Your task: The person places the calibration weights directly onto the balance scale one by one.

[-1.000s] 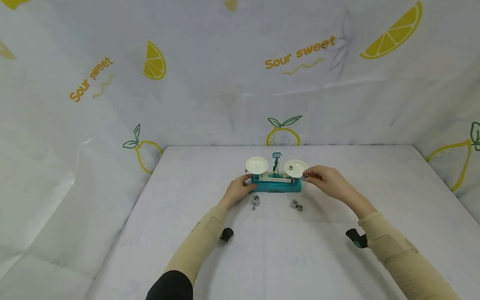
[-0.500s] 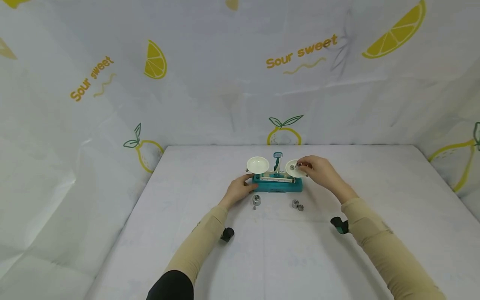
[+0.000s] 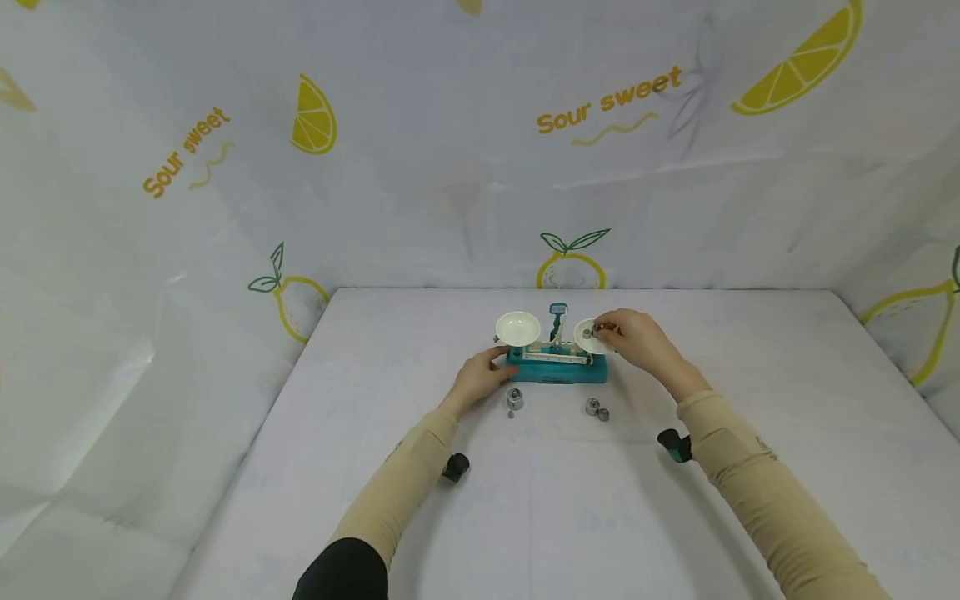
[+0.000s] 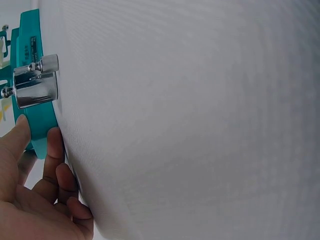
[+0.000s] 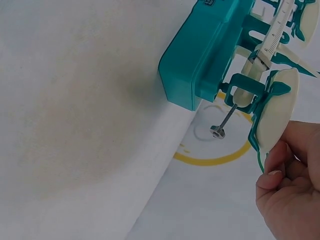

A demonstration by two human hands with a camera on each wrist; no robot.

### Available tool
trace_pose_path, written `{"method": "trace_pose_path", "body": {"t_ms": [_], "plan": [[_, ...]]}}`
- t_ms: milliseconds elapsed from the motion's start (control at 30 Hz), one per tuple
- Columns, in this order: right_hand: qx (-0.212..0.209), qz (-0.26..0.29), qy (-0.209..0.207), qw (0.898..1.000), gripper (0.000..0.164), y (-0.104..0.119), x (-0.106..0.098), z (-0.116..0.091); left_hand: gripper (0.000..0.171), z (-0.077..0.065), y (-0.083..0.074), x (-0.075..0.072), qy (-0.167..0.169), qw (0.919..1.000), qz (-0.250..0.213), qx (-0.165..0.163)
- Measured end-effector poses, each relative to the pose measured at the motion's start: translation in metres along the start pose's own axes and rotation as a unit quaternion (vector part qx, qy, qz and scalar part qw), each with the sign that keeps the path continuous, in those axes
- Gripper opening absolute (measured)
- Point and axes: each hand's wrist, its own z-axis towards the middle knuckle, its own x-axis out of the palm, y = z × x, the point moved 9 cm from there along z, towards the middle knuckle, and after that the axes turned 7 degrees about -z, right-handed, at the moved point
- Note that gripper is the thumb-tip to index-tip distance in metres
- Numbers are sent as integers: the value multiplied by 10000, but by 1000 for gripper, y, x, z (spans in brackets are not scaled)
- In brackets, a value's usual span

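Note:
A balance scale [image 3: 557, 372] with a teal base and two white pans stands toward the far side of the table. My left hand [image 3: 476, 379] grips the left end of its base, thumb on one face and fingertips around the end in the left wrist view. Over the right pan [image 3: 581, 342], my right hand [image 3: 637, 340] pinches a small metal weight [image 3: 597, 328]. Another small weight [image 3: 587, 333] sits in that pan beside it. The left pan [image 3: 517, 329] holds nothing. In the right wrist view, the fingers [image 5: 275, 172] are at the pan's edge, and the pan hides the weight.
In front of the scale, a large metal weight [image 3: 514, 399] and a tiny one [image 3: 512, 414] stand on the left. Two more weights, a bigger one [image 3: 592, 405] and a smaller one [image 3: 603, 414], stand to the right. A lemon-printed sheet [image 3: 420, 208] rises behind the table.
My right hand has moved left and inward with the weight, from beside the right pan to over it. The left hand keeps its grip on the base.

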Motion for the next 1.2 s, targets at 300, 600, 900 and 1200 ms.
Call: {"method": "trace_pose_path", "body": {"t_ms": [300,600,900,1200], "plan": [[-45,-39,-183,9998,27,1,-8,-5,53,1,-1,0,-23,10000,6,31],[-557,-178,-720,9957,21,10,-21,-24,54,3,2,0,-4,10000,6,-6],[-955,74,-873,9916,17,16,-21,-45,54,3,3,0,-14,10000,78,26],[-1039,563,-69,9930,22,9,11,-56,54,3,4,2,-35,9999,105,3]]}}
